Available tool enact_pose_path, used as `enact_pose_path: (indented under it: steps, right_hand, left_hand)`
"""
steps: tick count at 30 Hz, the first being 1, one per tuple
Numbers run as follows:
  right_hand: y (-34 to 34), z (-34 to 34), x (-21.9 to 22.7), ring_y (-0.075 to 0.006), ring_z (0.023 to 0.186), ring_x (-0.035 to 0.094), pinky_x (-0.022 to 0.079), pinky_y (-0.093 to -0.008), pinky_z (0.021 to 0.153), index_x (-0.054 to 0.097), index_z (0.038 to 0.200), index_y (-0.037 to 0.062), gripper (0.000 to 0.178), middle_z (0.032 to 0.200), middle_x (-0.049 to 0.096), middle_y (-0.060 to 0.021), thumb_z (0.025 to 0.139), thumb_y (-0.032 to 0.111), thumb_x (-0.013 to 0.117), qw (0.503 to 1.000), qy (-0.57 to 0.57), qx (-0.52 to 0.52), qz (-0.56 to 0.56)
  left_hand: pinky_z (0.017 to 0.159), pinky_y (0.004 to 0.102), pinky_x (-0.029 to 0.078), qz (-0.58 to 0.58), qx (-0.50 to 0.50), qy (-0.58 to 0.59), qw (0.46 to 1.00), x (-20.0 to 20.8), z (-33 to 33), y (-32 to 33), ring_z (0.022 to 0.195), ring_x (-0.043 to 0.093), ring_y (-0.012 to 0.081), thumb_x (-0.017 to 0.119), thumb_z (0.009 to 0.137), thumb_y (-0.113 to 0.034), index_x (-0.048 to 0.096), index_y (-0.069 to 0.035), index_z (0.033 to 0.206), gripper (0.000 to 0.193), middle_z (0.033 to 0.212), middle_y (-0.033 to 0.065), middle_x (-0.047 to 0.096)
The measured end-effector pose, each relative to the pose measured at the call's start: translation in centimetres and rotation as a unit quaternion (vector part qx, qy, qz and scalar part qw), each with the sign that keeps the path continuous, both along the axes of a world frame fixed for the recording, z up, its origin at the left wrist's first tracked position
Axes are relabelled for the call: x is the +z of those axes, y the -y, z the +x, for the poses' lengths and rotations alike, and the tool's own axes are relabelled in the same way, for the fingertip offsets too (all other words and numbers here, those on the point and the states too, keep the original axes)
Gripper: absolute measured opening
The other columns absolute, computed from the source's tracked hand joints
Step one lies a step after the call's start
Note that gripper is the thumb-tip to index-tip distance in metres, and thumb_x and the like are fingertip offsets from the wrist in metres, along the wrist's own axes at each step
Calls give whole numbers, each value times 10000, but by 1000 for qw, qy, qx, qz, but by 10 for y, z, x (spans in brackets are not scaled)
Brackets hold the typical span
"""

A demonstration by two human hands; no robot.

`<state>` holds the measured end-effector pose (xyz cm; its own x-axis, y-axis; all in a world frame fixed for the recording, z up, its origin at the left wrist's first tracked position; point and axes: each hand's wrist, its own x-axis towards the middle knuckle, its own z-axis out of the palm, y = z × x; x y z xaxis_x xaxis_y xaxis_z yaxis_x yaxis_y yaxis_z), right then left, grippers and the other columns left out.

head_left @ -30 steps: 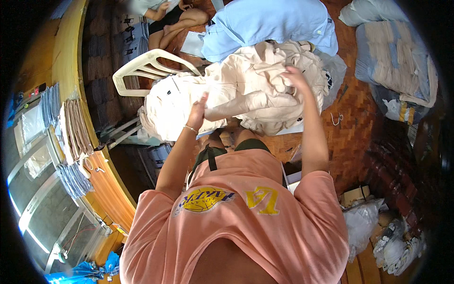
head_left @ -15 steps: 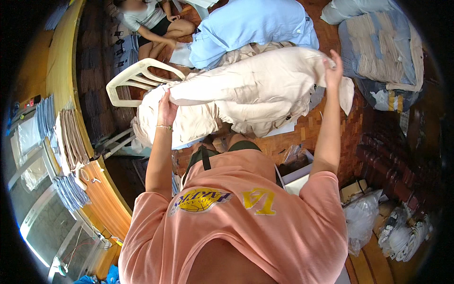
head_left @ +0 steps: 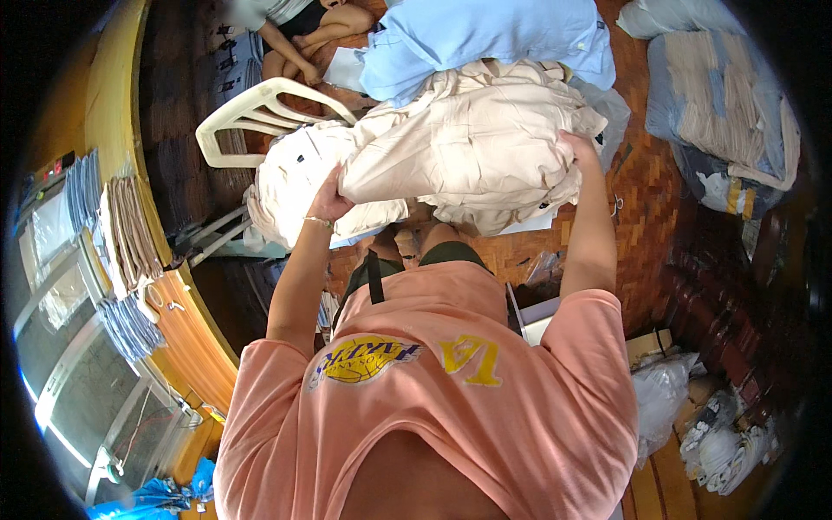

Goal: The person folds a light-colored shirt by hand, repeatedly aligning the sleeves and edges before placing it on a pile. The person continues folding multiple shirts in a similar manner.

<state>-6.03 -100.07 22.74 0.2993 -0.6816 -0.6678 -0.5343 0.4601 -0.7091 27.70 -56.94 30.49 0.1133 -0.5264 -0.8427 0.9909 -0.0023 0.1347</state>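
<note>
A cream garment stretches between my two hands, its surface loosely creased. At its left end, my left hand is closed on the edge, with the fingertips partly behind the fabric. My right hand grips the other end, its fingers mostly hidden in the folds. Under and behind it lies a pile of similar cream garments, draped beside a white plastic chair. I cannot tell exactly where the held piece ends and the pile begins.
Light blue garments are heaped beyond the cream pile. A person sits on the floor at the far left. Bundled folded clothes stand at the far right, and plastic bags lie at the near right. Shelving runs along the left.
The cream garment has come down onto the pile. My right hand has lowered and moved inward; my left hand has shifted slightly right and nearer to me, still holding its end.
</note>
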Motion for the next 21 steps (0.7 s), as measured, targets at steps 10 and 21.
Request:
enact_pose_path:
  steps: [10, 21]
  right_hand:
    - [-48, -23, 232, -149, 930, 511, 388, -314, 836, 548, 996, 2, 212, 974, 567, -56, 850, 155, 540, 955, 207, -141, -156]
    - [-180, 76, 412, -146, 875, 511, 383, -277, 778, 459, 1068, 23, 296, 941, 550, -82, 830, 150, 578, 933, 218, -15, -285]
  left_hand:
    - [791, 284, 422, 10, 138, 353, 925, 124, 23, -19, 899, 541, 127, 577, 823, -205, 532, -99, 1026, 233, 981, 10, 578]
    - [727, 214, 387, 139, 51, 758, 636, 277, 125, -168, 794, 473, 74, 458, 894, -170, 499, -44, 909, 134, 838, 5, 525]
